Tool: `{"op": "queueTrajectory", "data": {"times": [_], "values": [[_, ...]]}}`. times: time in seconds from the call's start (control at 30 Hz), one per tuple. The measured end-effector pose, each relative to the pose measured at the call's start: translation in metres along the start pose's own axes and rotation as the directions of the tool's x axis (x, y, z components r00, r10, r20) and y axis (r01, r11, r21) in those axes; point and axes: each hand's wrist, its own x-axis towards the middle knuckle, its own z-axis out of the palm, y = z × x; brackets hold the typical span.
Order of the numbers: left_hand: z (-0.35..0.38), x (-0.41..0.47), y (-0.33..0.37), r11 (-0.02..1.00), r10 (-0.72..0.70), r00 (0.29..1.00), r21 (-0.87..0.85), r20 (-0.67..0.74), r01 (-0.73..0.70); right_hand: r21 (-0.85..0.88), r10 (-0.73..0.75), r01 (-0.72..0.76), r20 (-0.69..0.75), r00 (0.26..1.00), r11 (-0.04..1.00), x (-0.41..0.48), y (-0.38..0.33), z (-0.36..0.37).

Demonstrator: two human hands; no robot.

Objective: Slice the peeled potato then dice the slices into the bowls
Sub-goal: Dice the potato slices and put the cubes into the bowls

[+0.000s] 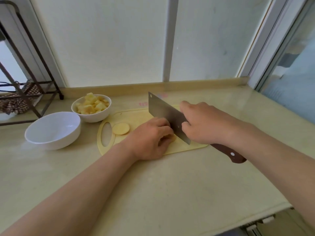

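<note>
On the pale yellow cutting board [136, 116] my left hand [150, 138] curls its fingers over a piece of potato [170, 138], mostly hidden under them. My right hand [202, 123] grips a cleaver [163, 111] where the blade meets its brown handle [228, 153]; the blade stands edge down against my left fingers. A round potato slice [121, 128] lies flat near the board's handle hole. A small white bowl [92, 114] behind the board holds several potato cubes. A larger white bowl [52, 130] to its left holds nothing.
A dark metal rack [32, 86] with a checkered cloth stands at the back left. Frosted window panes rise behind the beige counter [153, 193]. The counter's front edge runs at the lower right.
</note>
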Motion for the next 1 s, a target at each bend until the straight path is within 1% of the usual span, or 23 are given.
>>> {"op": "queueTrajectory", "data": {"times": [0.13, 0.23, 0.3, 0.37, 0.43, 0.5, 0.6, 0.73, 0.83, 1.0], "values": [[-0.001, -0.001, 0.000, 1.000, -0.006, 1.000, 0.017, 0.016, 0.006, -0.019, 0.017, -0.016, 0.035, 0.999, 1.000, -0.007, 0.001, -0.002], [0.000, -0.001, 0.000, 1.000, -0.008, 1.000, 0.025, 0.009, 0.008, -0.011, 0.021, -0.019, 0.132, 0.991, 1.000, -0.014, 0.006, -0.004], [0.001, -0.001, -0.001, 1.000, -0.008, 1.000, 0.027, -0.001, 0.008, 0.031, 0.038, -0.045, 0.197, 0.980, 0.998, -0.018, 0.009, -0.005], [0.002, -0.001, -0.003, 1.000, -0.011, 1.000, 0.020, -0.008, 0.011, 0.053, 0.043, -0.057, 0.237, 0.971, 0.997, -0.019, 0.010, -0.003], [0.003, -0.002, -0.002, 1.000, -0.002, 1.000, 0.006, -0.011, 0.002, 0.028, 0.043, -0.052, 0.269, 0.962, 0.998, -0.018, 0.008, 0.001], [0.004, -0.002, -0.001, 1.000, 0.013, 1.000, -0.004, -0.021, -0.013, 0.029, 0.036, -0.045, 0.269, 0.962, 0.999, -0.010, 0.003, 0.004], [0.006, -0.001, -0.005, 1.000, 0.007, 0.999, -0.021, -0.036, -0.007, 0.094, 0.017, -0.039, 0.232, 0.973, 0.995, 0.014, -0.005, 0.009], [0.005, -0.002, -0.003, 0.998, 0.028, 0.999, -0.054, -0.031, -0.030, 0.118, -0.031, 0.009, 0.184, 0.982, 0.993, 0.036, -0.023, 0.010], [0.002, -0.003, 0.000, 0.998, 0.055, 0.996, -0.030, -0.073, -0.057, 0.166, -0.019, -0.011, 0.176, 0.984, 0.986, 0.037, -0.020, 0.010], [0.005, -0.009, -0.006, 1.000, 0.001, 0.994, 0.007, -0.110, 0.000, 0.220, 0.003, -0.036, 0.149, 0.989, 0.975, 0.035, -0.015, 0.014]]}}
